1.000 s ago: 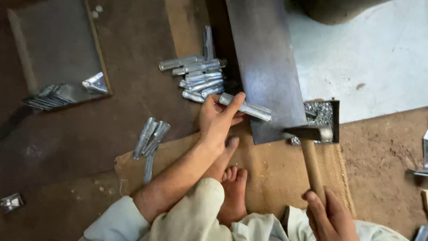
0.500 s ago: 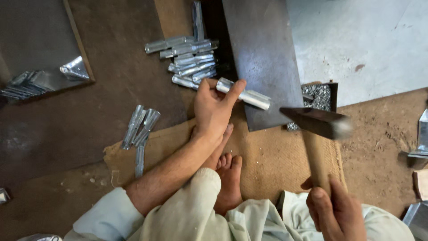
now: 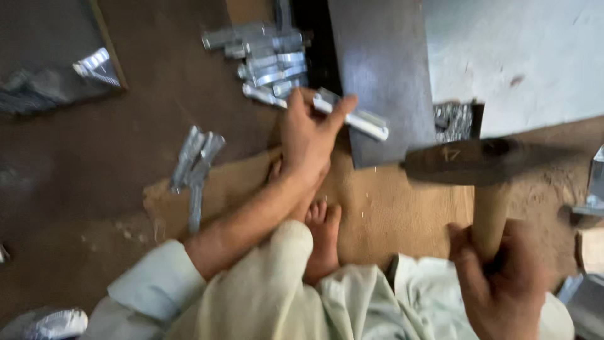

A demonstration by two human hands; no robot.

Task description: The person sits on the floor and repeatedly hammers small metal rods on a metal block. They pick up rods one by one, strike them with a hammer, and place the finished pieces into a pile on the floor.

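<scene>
Silvery metal piece [image 3: 352, 116] sits pinched in your left hand [image 3: 308, 141], thumb on top and fingers under it, its far end resting on the near edge of the dark steel plate [image 3: 377, 69]. Its long axis runs from upper left to lower right, so the free end pokes out towards your right side. Your right hand [image 3: 503, 283] is wrapped tight round the wooden handle of the hammer [image 3: 469, 162], whose dark head hangs to the right of the piece and nearer you, clear of it. Your two hands are well apart, the left the nearer one to the piece. More silvery pieces [image 3: 264, 53] lie heaped on the floor just beyond your left hand, a few others [image 3: 196, 160] at the left edge of the brown mat [image 3: 390, 214] by your bare foot [image 3: 322, 242]
</scene>
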